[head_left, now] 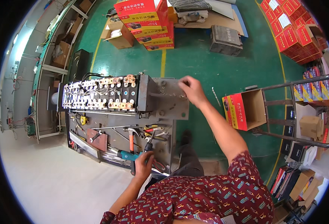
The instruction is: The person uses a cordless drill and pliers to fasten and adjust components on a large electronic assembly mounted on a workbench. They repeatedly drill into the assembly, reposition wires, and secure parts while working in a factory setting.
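My left hand (144, 166) is curled around the end of a teal and black power drill (128, 155) lying among tools on a metal cart top. Over a grey metal plate (176, 109) beside the battery pack, my right hand (192, 90) has its thumb and fingertips pressed together. Small loose fasteners (163, 89) lie on that plate, and whatever the fingers may hold is too small to make out. The long battery pack (114, 95) has rows of round terminals and copper bars. Next to the drill rests a claw hammer (131, 140) with an orange handle.
Pliers (155, 128), a yellow tape measure (83, 120) and a wrench on a brown board (97, 140) lie on the cart. An open red carton (245, 110) stands by a metal-framed trolley (302, 80) at right. Red cartons (149, 28) and a grey block (226, 40) are farther off.
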